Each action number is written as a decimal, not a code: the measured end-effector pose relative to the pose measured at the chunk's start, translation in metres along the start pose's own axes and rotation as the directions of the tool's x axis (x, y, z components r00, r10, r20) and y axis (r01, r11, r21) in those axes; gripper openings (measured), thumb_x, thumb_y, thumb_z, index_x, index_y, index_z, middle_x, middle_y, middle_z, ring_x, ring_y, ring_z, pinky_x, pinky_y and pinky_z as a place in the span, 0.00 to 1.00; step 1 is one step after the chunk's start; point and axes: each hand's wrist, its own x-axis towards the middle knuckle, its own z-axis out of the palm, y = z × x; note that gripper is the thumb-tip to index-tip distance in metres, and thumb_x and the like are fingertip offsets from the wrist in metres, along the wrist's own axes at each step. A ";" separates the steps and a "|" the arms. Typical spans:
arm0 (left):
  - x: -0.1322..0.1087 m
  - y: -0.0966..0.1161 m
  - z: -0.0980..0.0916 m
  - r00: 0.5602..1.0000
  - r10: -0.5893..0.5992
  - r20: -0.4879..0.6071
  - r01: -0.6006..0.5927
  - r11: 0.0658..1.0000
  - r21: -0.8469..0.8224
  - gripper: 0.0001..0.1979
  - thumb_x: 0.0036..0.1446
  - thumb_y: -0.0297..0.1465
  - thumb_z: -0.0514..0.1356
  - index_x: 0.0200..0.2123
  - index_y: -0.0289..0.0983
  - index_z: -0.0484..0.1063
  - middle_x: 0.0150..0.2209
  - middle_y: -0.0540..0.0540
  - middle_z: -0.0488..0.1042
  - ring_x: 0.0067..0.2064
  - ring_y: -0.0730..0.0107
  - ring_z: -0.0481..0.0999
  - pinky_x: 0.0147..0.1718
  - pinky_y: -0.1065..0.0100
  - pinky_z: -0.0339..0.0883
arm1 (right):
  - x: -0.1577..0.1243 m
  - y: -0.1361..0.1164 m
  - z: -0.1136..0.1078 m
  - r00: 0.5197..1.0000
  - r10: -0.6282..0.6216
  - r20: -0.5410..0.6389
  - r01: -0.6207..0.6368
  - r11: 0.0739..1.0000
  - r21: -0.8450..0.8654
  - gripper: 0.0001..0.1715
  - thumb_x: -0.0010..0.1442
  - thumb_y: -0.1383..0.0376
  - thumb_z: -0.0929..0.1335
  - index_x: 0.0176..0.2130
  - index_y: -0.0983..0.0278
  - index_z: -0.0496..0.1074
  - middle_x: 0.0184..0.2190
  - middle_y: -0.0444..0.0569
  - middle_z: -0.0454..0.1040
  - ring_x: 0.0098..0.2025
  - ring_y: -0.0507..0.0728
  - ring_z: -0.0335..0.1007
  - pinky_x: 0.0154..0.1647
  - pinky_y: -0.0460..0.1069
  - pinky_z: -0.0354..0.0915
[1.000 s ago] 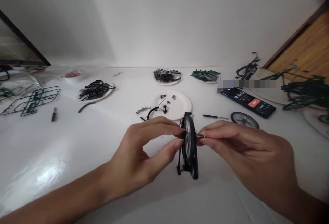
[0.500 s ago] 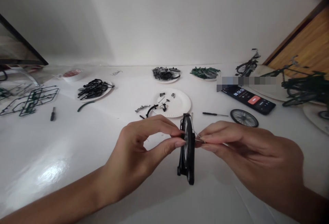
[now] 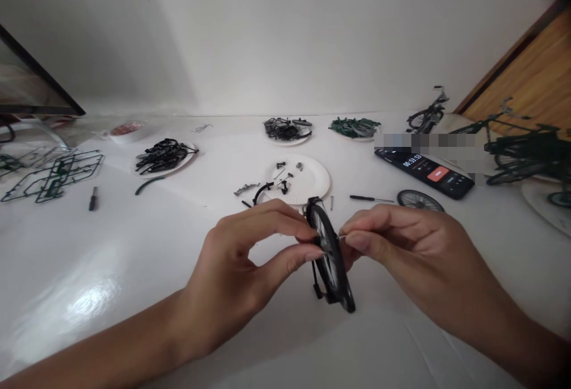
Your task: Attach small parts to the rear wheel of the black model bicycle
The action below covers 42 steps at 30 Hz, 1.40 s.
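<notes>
A small black wheel (image 3: 331, 258) with a black frame part beside it hangs tilted above the white table. My left hand (image 3: 256, 258) pinches this wheel assembly near the hub, thumb and fingers pressed together. On the other side, my right hand (image 3: 397, 243) is closed, its fingertips at the wheel's hub around a thin pale wire-like piece that is mostly hidden. Behind the hands lies a white paper plate (image 3: 316, 178) bearing several small black and grey parts. A loose spoked wheel (image 3: 420, 200) rests beyond my right hand.
A phone (image 3: 423, 173) and a black screwdriver (image 3: 370, 198) lie at the right. Plates of black parts (image 3: 160, 156), dark parts (image 3: 285, 129) and green parts (image 3: 354, 127) stand farther back. Assembled model bicycles (image 3: 526, 145) are far right; green part frames (image 3: 56, 175) and another screwdriver (image 3: 93, 200) are left.
The wheel assembly has turned, its lower end swinging right and its spokes showing more. My right hand has rotated and moved closer to the hub, hiding most of the thin piece.
</notes>
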 end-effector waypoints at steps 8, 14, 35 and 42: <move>-0.005 0.003 0.000 0.997 0.073 -0.024 -0.068 0.984 0.162 0.08 0.60 0.24 0.66 0.42 0.39 0.78 0.41 0.47 0.79 0.44 0.67 0.78 0.48 0.65 0.75 | -0.004 0.001 -0.004 0.995 -0.094 -0.024 0.089 0.980 -0.176 0.07 0.59 0.62 0.74 0.29 0.58 0.79 0.27 0.42 0.81 0.28 0.50 0.77 0.30 0.40 0.73; 0.000 0.005 -0.009 0.980 0.161 0.113 -0.185 0.948 0.258 0.09 0.60 0.22 0.66 0.43 0.36 0.75 0.41 0.48 0.78 0.42 0.72 0.78 0.62 0.61 0.66 | -0.002 0.001 -0.007 0.994 -0.018 0.104 0.030 0.993 -0.117 0.07 0.62 0.62 0.72 0.31 0.59 0.79 0.28 0.41 0.81 0.30 0.48 0.77 0.32 0.37 0.72; 0.009 0.007 -0.014 0.923 0.296 0.245 -0.374 0.838 0.398 0.09 0.61 0.25 0.65 0.46 0.39 0.78 0.41 0.43 0.81 0.48 0.63 0.81 0.66 0.46 0.59 | -0.010 0.004 -0.006 0.996 -0.002 0.088 0.000 1.000 0.019 0.09 0.62 0.62 0.72 0.31 0.62 0.78 0.27 0.44 0.81 0.30 0.51 0.79 0.32 0.41 0.73; 0.009 0.001 -0.019 0.921 0.275 0.275 -0.366 0.852 0.374 0.08 0.61 0.25 0.66 0.43 0.39 0.78 0.41 0.46 0.81 0.50 0.62 0.80 0.70 0.44 0.52 | -0.009 0.005 -0.006 0.994 -0.035 0.104 0.039 0.999 -0.032 0.09 0.62 0.64 0.71 0.30 0.63 0.78 0.26 0.45 0.81 0.29 0.52 0.78 0.30 0.43 0.72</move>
